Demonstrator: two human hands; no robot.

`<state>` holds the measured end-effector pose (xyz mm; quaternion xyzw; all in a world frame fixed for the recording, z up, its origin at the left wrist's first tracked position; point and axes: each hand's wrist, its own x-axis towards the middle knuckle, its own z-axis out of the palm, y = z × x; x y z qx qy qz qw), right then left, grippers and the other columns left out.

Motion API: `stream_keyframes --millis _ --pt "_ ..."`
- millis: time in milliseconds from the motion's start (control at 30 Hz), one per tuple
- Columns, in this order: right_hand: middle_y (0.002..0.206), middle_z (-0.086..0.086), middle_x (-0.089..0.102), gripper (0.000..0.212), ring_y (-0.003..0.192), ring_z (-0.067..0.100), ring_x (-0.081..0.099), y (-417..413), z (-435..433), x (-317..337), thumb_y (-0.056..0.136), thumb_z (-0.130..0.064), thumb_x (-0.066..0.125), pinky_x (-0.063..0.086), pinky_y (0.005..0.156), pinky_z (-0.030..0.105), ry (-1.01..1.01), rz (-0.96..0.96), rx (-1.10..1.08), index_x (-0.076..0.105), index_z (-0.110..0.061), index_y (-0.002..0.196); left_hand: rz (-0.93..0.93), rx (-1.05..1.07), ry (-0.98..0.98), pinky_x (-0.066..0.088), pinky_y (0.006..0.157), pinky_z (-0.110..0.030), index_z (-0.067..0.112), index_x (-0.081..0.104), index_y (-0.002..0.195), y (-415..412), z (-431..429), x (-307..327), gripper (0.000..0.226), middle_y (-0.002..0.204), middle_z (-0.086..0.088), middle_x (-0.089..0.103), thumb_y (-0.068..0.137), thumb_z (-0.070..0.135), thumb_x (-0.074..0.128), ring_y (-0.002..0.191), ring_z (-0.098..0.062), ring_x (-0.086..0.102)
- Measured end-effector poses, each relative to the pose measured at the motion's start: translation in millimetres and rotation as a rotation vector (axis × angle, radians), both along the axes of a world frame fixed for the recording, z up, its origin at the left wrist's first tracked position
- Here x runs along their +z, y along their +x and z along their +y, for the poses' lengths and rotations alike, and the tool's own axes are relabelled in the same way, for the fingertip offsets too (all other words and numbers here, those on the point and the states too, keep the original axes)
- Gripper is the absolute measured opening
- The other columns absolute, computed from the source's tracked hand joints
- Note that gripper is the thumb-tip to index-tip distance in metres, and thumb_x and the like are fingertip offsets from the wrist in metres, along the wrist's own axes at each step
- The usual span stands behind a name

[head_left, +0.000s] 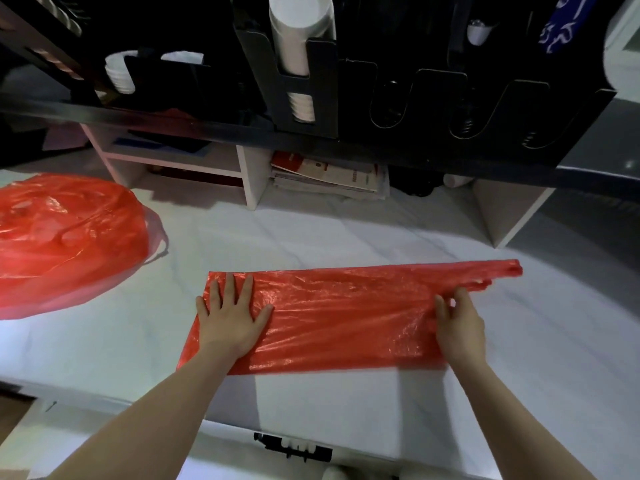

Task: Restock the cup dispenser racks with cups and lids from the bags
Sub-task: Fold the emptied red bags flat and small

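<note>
a flat, emptied bag of thin red crinkled plastic lies stretched across the white tabletop, its handles trailing off to the right. the left hand is pressed palm-down on the bag's closed end, fingers spread wide and gripping nothing. the right hand has its fingers closed in a pinch on the plastic near the handle end, seemingly pulling the film taut.

a 2nd bag of the same red plastic, bulging and full, sits at the far left of the table, well apart from the flat one; rounded shapes show through it, though i cannot tell whether they are cups or lids. above the table's far edge hangs the black cup dispenser rack. a tall stack of white paper cups fills 1 slot, a short stack of white lids or cups sits in a slot to the left, and the 3 slots to the right look empty, with bare springs showing.

judging from this, the step in hand is smoothing and folding the spent bag, a tidy-up between loads. the next move probably calls for setting the flattened bag aside, then reaching left to open the full bag and carry its stacks up to the empty right-hand slots.
</note>
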<state>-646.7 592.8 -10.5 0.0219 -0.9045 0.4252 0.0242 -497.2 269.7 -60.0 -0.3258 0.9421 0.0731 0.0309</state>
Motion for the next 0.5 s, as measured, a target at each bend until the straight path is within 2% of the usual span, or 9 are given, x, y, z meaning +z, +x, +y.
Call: stream_keyframes --millis 67,133,300,400,500 --pt "0.085 0.009 0.063 0.011 0.083 0.037 0.058 -1 4 -8 0.097 -0.023 0.048 0.037 0.067 0.035 0.089 -0.015 0.013 0.051 -0.013 0.096 0.001 0.009 0.005 -0.004 0.114 -0.055 0.034 -0.006 0.15 0 -1 0 0.081 0.16 -0.004 -0.008 0.08 0.076 0.003 0.145 -0.031 -0.01" --pt "0.093 0.014 0.067 0.015 0.087 0.038 0.06 -4 9 -15 0.096 -0.026 0.051 0.041 0.069 0.037 0.201 -0.034 0.022 0.054 -0.012 0.1 0.001 0.013 0.004 -0.004 0.114 -0.056 0.034 -0.006 0.15 0 -1 1 0.082 0.16 -0.005 -0.008 0.08 0.076 0.002 0.145 -0.032 -0.009" --pt "0.094 0.014 0.067 0.022 0.085 0.036 0.06 -13 17 -19 0.094 -0.037 0.05 0.048 0.072 0.039 0.33 -0.101 -0.099 0.056 -0.017 0.101 -0.007 0.019 0.013 -0.004 0.114 -0.056 0.035 -0.006 0.15 -1 -1 1 0.08 0.16 -0.004 -0.009 0.082 0.076 0.008 0.145 -0.033 -0.01" --pt "0.097 0.012 0.067 0.024 0.079 0.032 0.057 -10 21 -20 0.095 -0.038 0.046 0.039 0.066 0.035 0.358 -0.07 -0.113 0.051 -0.018 0.107 -0.011 0.015 0.012 -0.005 0.114 -0.056 0.036 -0.007 0.149 -1 -1 1 0.08 0.16 -0.003 -0.009 0.082 0.076 0.008 0.145 -0.032 -0.01" --pt "0.106 0.01 0.062 0.032 0.095 0.034 0.057 -1 14 -13 0.093 -0.035 0.051 0.04 0.072 0.037 0.285 0.07 -0.106 0.048 -0.015 0.117 -0.019 0.016 0.006 -0.005 0.114 -0.056 0.037 -0.008 0.149 -1 -2 1 0.08 0.16 -0.003 -0.01 0.081 0.077 0.007 0.145 -0.033 -0.011"
